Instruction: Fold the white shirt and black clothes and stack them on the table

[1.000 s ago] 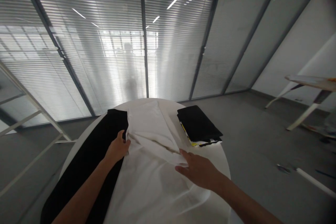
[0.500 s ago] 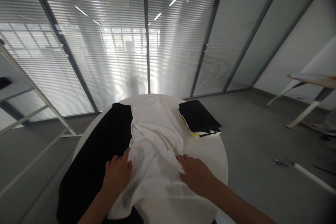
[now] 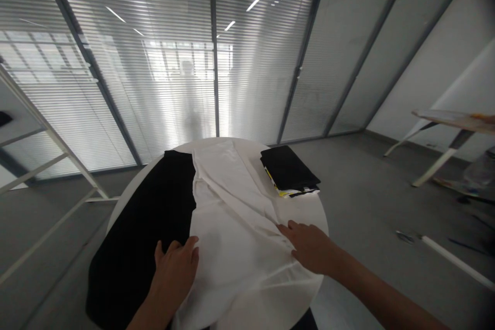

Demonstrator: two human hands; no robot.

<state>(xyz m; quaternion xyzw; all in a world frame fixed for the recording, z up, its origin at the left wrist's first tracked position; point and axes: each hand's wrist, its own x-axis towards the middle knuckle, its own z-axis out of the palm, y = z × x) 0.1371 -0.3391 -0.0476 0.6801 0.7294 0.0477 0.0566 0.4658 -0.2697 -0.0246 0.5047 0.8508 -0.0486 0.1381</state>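
A white garment (image 3: 235, 227) lies spread over a round white table (image 3: 309, 211), beside a black cloth (image 3: 150, 221) that covers the table's left half. My left hand (image 3: 176, 265) rests flat on the white garment's left edge, where it meets the black cloth, fingers stretched out. My right hand (image 3: 309, 245) lies flat on the garment's right side with fingers extended. Neither hand grips anything.
A folded black item on a yellow-and-white stack (image 3: 289, 171) sits at the table's far right. Glass walls with blinds (image 3: 216, 62) stand behind. A white frame (image 3: 50, 165) is at the left, another table (image 3: 452, 124) at the right, a tube (image 3: 456, 263) on the floor.
The white garment went from bunched folds to spread out flatter. My left hand slid back toward me along its left edge; my right hand moved outward to the right.
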